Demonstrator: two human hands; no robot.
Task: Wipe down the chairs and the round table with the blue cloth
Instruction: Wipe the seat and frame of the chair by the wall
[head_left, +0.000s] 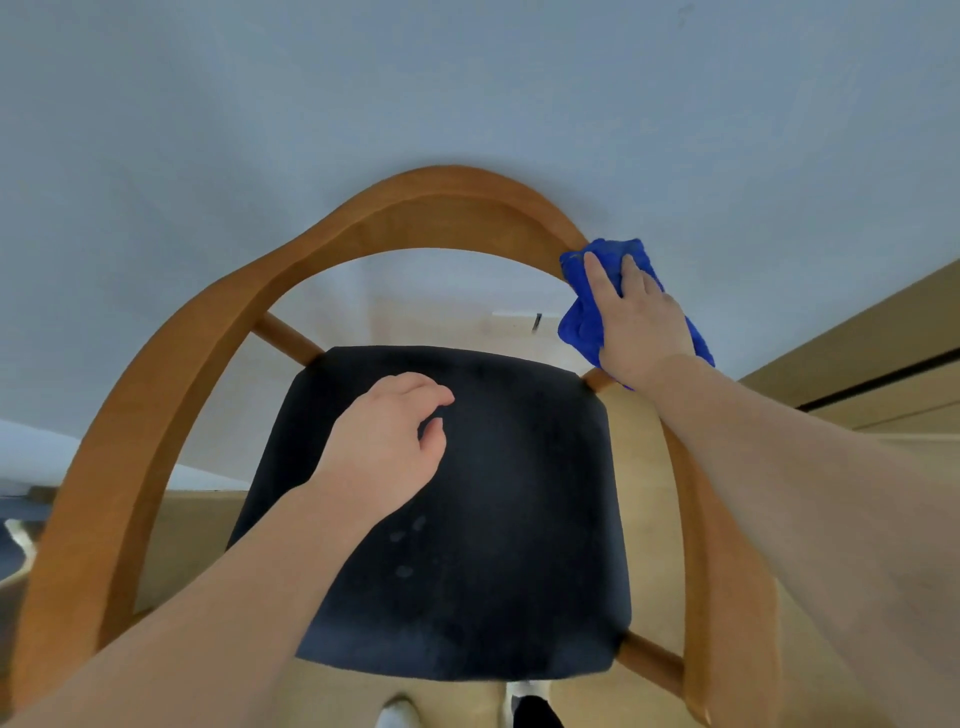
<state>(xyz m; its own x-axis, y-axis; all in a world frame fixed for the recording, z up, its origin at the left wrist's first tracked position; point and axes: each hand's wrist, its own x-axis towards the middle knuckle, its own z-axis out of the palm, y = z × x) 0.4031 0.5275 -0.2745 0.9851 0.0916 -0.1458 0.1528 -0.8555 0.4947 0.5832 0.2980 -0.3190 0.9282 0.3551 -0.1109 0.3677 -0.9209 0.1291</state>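
A wooden chair with a curved backrest and armrest frame (436, 208) and a black padded seat (493, 545) stands right below me. My right hand (636, 322) presses the blue cloth (582, 322) against the right side of the curved frame, fingers spread over the cloth. Above the black seat hovers my left hand (387, 447), loosely curled and holding nothing. The round table is not in view.
A pale grey-blue wall (467, 78) rises directly behind the chair. Light wood flooring (649, 467) shows under and beside it, with a wood-toned panel or cabinet (857, 343) at the right. My feet (524, 706) show at the bottom edge.
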